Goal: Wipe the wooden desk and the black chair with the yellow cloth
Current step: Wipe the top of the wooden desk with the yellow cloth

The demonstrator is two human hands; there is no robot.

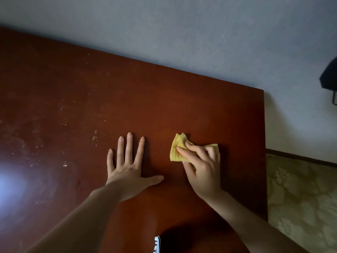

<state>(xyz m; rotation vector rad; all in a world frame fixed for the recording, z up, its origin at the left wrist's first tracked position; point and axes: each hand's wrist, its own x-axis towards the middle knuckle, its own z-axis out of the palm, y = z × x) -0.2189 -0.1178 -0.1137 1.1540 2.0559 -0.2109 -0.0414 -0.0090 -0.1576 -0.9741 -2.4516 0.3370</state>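
Two hands were on the wooden desk (164, 99) in the head view, the only view. The left hand (127, 168) lay flat near the middle of the frame. Its fingers were straight and spread out, and it held nothing. The right hand (202, 168) was just to the right of it. Its fingers were bent over the yellow cloth (177, 148), and it pressed the bunched cloth down on the desk. The cloth sat right of the middle of the frame, and part of it poked out past the fingertips.

I think the job was only partly done. The right part of the desk, around the cloth, looked smooth and clean. The left part had pale specks and smears (94, 137), so it looked like it needed wiping. The black chair did not show clearly, so I cannot tell if it had been wiped.

The desk was dark reddish brown and filled most of the frame. A bright patch of light (11, 185) shone on it at the lower left. A grey wall (182, 33) filled the top of the frame. A black thing (330, 75) hung at the upper right edge, too cut off to name. A floor with a pale flower pattern (300, 198) showed at the lower right.
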